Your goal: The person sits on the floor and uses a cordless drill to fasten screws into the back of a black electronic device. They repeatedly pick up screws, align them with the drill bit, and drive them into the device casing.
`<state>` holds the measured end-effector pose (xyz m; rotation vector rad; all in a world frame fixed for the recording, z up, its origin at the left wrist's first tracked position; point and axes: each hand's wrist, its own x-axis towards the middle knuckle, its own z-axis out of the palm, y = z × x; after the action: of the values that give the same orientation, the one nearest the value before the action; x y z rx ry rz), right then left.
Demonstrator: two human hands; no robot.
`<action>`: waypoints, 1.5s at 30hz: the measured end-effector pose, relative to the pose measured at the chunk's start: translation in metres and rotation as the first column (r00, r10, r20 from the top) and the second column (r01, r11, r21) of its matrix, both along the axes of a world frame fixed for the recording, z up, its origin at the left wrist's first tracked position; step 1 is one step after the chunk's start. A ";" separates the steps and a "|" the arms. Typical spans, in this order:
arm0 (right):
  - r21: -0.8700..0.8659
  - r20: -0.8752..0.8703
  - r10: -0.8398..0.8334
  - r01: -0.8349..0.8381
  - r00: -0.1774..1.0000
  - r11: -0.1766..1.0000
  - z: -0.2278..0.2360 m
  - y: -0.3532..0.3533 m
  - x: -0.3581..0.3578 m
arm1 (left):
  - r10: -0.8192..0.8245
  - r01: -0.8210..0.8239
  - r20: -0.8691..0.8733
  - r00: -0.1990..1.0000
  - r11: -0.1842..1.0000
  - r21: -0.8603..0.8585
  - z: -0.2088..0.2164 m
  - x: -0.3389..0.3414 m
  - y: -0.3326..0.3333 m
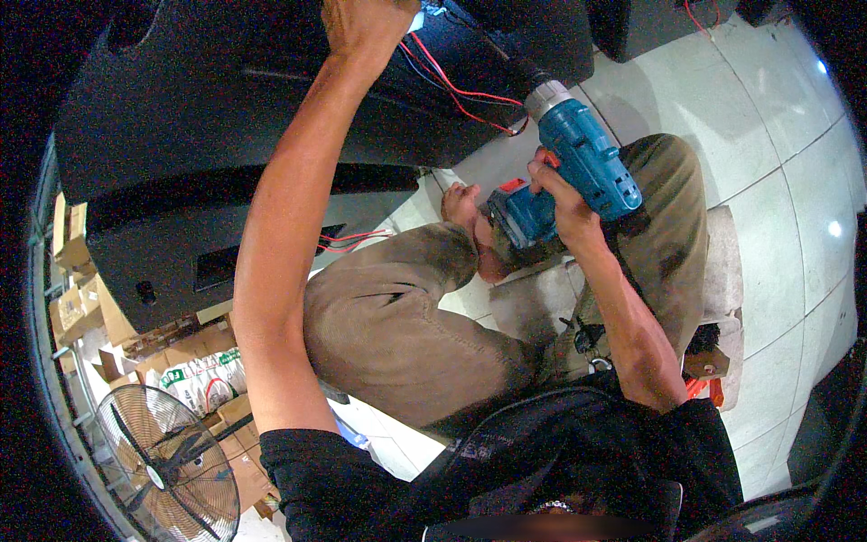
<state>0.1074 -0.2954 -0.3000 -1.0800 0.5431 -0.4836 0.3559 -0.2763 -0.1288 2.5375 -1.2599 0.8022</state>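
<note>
My right hand point(573, 208) is wrapped round the grip of a blue cordless drill point(591, 154), with the index finger at its red trigger. The drill points up and to the left; a long dark bit runs from its silver chuck point(547, 98) toward a large black cabinet point(190, 99). At the top edge of the view, my left hand point(368, 25) reaches against the cabinet beside a brightly lit pale-blue spot. The frame edge cuts off its fingers, so their grip is hidden. Red and black wires point(456, 90) hang loose between the two hands.
Below the cabinet lies another black panel with a rectangular opening point(217, 269) and more red wires point(357, 238). A standing fan point(167, 470), cardboard boxes point(77, 307) and a printed white sack point(203, 379) are at the lower left. My bent legs point(406, 316) rest over the tiled floor point(768, 208).
</note>
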 end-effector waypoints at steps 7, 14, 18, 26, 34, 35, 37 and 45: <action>0.000 -0.023 -0.024 0.024 0.999 1.000 -0.001 0.001 0.000 | 0.049 -0.049 0.045 0.998 0.999 0.004 -0.005 0.003 -0.001; 0.004 -0.022 0.048 -0.048 0.999 0.999 -0.005 -0.004 0.001 | 0.013 -0.013 -0.006 1.000 1.000 0.015 -0.005 0.005 -0.004; 0.019 -0.031 0.020 -0.020 0.999 1.000 -0.001 -0.002 0.003 | 0.037 -0.037 0.018 0.999 0.999 0.015 -0.001 0.003 0.000; -0.075 -0.027 0.004 -0.006 1.000 0.997 -0.010 -0.001 0.009 | 0.032 -0.033 -0.070 0.997 0.999 -0.005 0.004 -0.007 -0.001; 0.040 0.039 0.043 -0.044 0.998 0.998 -0.019 0.005 0.003 | -0.045 0.055 -0.073 0.996 0.988 0.143 0.011 -0.014 -0.001; 0.007 0.071 0.031 -0.031 0.997 0.999 -0.031 0.008 -0.002 | 0.141 -0.135 0.015 0.990 0.904 0.406 0.014 0.002 0.005; -0.034 -0.007 0.106 -0.106 0.994 0.994 -0.018 0.014 -0.023 | 0.165 -0.229 0.160 0.973 0.761 0.607 0.020 -0.011 0.011; 0.109 0.065 0.066 -0.073 0.996 0.991 -0.049 0.050 -0.063 | -0.195 0.837 -0.891 0.409 0.470 0.281 -0.028 -0.265 -0.046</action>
<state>0.0444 -0.2452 -0.3491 -0.9715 0.4707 -0.4192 0.0905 -0.3224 -0.1566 2.0038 -2.1012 -1.0996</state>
